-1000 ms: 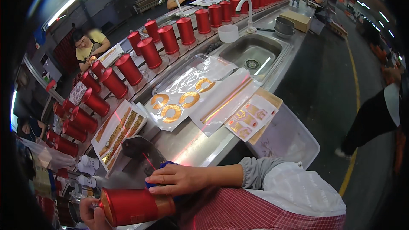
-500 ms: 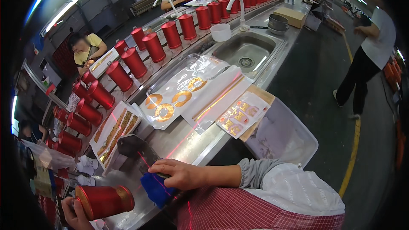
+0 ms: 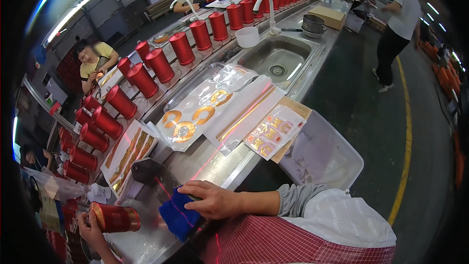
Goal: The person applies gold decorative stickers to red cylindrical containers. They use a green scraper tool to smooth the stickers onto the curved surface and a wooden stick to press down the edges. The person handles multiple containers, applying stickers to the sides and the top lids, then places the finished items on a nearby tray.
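Note:
My left hand (image 3: 91, 232) grips a shiny red metal canister (image 3: 119, 218) with gold-patterned bands at its ends, tipped on its side over the metal counter's near left part. My right hand (image 3: 215, 200) is closed on a bunched blue cloth (image 3: 178, 216), which lies apart from the canister. A small dark item shows partly under the right palm; I cannot make out its kind. Just beyond the cloth stands a dark grey rounded block (image 3: 145, 170). Beside it rests a sheet of gold patterned strips (image 3: 133, 159).
Rows of red canisters (image 3: 159, 66) stand along a line beyond the counter. Clear sheets with gold rings (image 3: 203, 114), a sticker sheet (image 3: 274, 129), a sink (image 3: 278, 58) and a plastic bin (image 3: 337, 151) lie to the right. Several people work nearby; one person (image 3: 396, 19) walks in the aisle.
My left hand has drawn the red canister leftward, away from the cloth. My right hand barely shifts. The canisters along the line have moved farther off, and the walking person is farther up the aisle.

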`<control>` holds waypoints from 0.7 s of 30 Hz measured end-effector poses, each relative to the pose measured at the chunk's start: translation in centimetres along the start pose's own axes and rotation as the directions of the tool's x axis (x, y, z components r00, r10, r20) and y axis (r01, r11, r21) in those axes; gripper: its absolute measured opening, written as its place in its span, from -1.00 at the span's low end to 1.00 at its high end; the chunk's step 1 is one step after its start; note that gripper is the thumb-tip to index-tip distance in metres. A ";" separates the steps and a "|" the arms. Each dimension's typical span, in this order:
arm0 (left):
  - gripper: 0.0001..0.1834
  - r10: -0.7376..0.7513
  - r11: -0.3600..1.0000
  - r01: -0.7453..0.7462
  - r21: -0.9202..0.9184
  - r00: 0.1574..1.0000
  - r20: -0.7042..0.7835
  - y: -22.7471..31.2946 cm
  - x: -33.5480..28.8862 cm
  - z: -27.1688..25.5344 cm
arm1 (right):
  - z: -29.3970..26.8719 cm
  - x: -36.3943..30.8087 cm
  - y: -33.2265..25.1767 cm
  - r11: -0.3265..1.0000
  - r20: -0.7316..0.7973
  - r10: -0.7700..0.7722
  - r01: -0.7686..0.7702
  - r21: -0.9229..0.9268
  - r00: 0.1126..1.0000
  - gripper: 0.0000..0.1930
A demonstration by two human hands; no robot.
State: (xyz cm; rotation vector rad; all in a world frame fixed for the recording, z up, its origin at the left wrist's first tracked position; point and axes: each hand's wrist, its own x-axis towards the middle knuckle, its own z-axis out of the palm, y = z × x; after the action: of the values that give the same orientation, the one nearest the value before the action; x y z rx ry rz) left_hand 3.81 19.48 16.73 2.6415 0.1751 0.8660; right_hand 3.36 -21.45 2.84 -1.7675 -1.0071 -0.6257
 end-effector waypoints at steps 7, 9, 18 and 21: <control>-0.69 -0.067 0.997 0.063 0.052 0.995 0.080 0.4 0.8 2.0 | 1.0 -1.7 1.3 1.000 0.043 0.027 -0.026 -0.012 0.999 -0.57; -0.67 -0.125 0.991 0.119 0.064 0.988 0.086 0.7 0.4 2.3 | 0.3 -1.7 1.3 0.999 0.066 0.037 -0.038 0.015 0.997 -0.57; -0.70 -0.094 0.995 0.092 0.035 0.993 0.068 -0.8 -0.2 3.7 | 0.0 -1.9 1.7 0.997 0.112 0.031 -0.038 0.063 0.993 -0.54; -0.70 -0.118 0.992 0.111 0.055 0.984 0.131 -1.3 0.0 3.5 | -0.4 -2.1 1.9 0.995 0.134 0.038 -0.050 0.091 0.990 -0.54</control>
State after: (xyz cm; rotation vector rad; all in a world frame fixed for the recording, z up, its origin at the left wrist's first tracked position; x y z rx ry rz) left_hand 5.87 19.68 13.66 2.6919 0.3133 0.6521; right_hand 3.85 -22.96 0.44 -1.7604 -1.0668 -0.4310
